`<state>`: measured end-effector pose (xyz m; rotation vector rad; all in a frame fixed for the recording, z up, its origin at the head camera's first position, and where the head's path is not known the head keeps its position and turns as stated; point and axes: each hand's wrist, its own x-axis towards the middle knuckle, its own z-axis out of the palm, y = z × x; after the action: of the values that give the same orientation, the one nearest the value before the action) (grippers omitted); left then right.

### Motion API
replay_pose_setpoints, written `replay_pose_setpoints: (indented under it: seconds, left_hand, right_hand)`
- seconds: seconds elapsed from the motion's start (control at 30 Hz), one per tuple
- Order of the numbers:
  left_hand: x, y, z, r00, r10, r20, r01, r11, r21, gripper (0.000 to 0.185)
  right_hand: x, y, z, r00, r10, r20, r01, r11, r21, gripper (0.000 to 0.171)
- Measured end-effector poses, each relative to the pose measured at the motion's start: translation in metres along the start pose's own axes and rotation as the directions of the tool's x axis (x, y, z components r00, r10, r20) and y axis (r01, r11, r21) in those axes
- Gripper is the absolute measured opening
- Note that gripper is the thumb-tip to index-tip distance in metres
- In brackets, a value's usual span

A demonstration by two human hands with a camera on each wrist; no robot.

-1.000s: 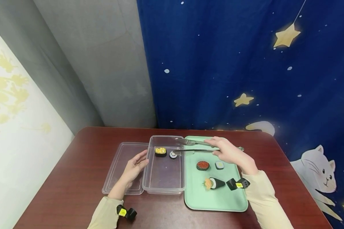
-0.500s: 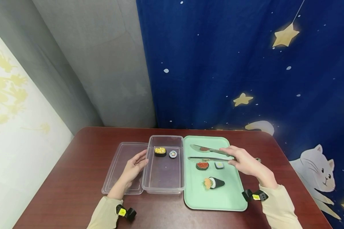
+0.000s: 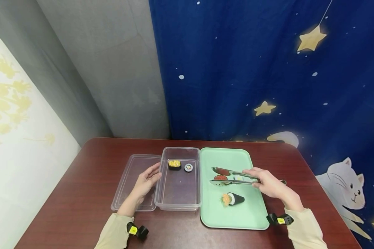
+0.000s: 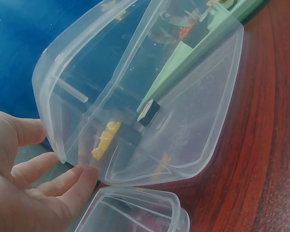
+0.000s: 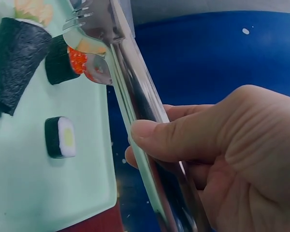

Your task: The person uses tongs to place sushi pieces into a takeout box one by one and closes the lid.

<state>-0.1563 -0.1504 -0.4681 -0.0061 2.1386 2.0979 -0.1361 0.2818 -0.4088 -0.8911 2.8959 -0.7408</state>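
Observation:
My right hand (image 3: 269,183) grips metal tongs (image 5: 135,82) with a forked tip. In the head view the tongs' arms are spread on either side of the red roe sushi (image 3: 220,177), over the green tray (image 3: 237,218); contact cannot be told. A small square roll (image 5: 60,137) lies nearby, partly covered by the tongs in the head view. With relaxed fingers, my left hand (image 3: 147,183) touches the left wall of a clear plastic box (image 3: 178,193). Inside the box are a yellow-topped sushi (image 3: 175,165) and a round white roll (image 3: 188,167).
A cone-shaped hand roll (image 3: 235,199) lies on the tray, in front of the roe sushi. Left of the box is a clear lid (image 3: 140,166), partly under my left hand. All of this is on a dark red wooden table (image 3: 90,173), with curtains behind it.
My right hand has moved the tongs right and nearer, from over the box to around the roe sushi. The round roll stays in the box. The left hand has not moved.

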Motion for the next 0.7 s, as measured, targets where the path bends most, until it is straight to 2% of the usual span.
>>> replay_pose_setpoints:
  seconds: [0.37, 0.7]
  left_hand:
    - [0.001, -0.001, 0.000, 1.000, 0.001, 0.000, -0.001, 1.000, 0.002, 0.050]
    - [0.001, -0.002, 0.001, 1.000, 0.003, -0.001, -0.003, 1.000, -0.014, 0.050]
  right_hand:
    - [-0.001, 0.009, 0.007, 0.999, -0.027, -0.029, 0.027, 1.000, -0.016, 0.045]
    - [-0.001, 0.016, 0.009, 1.000, 0.005, -0.027, -0.005, 1.000, -0.013, 0.044]
